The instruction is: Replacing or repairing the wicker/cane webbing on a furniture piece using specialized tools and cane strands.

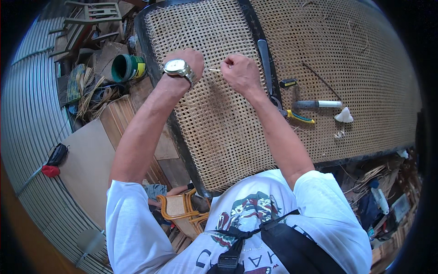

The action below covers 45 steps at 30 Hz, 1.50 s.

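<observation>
Both my hands are over a woven cane panel (219,150) set in a dark frame. My left hand (190,63), with a metal watch (178,67) on its wrist, is curled closed near the panel's left side; what its fingers hold, if anything, is hidden. My right hand (241,74) is closed in a pinch, a short gap away. From its fingertips a thin pale cane strip (213,70) sticks out toward my left hand. Right of my right hand, a long dark blade-like tool (264,64) lies along the frame bar.
On the cane panel at right lie yellow-green handled pliers (301,117), a grey-and-white handled tool (317,104), a small black-and-yellow piece (288,83), a thin dark rod (321,80) and a white lump (344,115). At left are a green bucket (128,68) and a wooden chair (93,20).
</observation>
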Each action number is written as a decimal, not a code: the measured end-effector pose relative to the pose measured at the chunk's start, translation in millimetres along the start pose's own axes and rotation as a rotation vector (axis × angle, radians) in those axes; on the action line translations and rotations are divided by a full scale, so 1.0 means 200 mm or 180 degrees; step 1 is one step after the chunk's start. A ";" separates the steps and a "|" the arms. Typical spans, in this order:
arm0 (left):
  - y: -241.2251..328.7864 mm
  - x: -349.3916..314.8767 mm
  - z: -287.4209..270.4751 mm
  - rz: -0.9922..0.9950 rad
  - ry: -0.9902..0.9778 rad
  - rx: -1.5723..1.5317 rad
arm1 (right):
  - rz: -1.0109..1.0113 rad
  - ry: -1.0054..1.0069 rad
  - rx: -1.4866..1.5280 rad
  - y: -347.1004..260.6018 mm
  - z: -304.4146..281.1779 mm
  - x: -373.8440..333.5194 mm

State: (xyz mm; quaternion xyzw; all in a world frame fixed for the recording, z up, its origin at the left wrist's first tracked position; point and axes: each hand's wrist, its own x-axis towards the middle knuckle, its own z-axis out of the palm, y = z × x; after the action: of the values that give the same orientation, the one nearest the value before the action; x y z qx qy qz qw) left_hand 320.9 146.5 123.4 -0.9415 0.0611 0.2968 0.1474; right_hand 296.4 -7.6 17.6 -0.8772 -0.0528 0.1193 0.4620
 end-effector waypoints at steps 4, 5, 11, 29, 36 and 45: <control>0.05 0.01 -0.03 0.0086 0.0029 -0.0015 | -0.0180 0.0124 -0.0232 -0.03 0.00 0.00; 0.05 0.01 -0.02 0.0088 0.0032 -0.0009 | -0.0180 0.0131 -0.0229 -0.02 0.00 0.01; 0.00 0.04 0.18 -0.0232 -0.0073 -0.0688 | 0.0104 -0.0470 -0.0013 0.00 0.06 0.04; -0.85 -0.21 -0.18 -0.0774 0.1414 -0.0246 | 0.0138 -0.1069 0.0025 -0.17 0.10 0.09; -0.48 -0.24 -0.42 0.0194 0.1653 -0.1266 | -0.0523 -0.1323 0.3783 -0.36 -0.05 0.21; -0.26 -0.01 0.12 0.0038 0.0060 -0.1475 | 0.0432 -0.0445 0.0687 -0.04 0.08 0.13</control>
State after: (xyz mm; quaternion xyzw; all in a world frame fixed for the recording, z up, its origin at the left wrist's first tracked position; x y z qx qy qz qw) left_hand 316.5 202.6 119.4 -0.9525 -0.0018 0.2950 -0.0750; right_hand 317.2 16.1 11.5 -0.8135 -0.0123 0.2160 0.5397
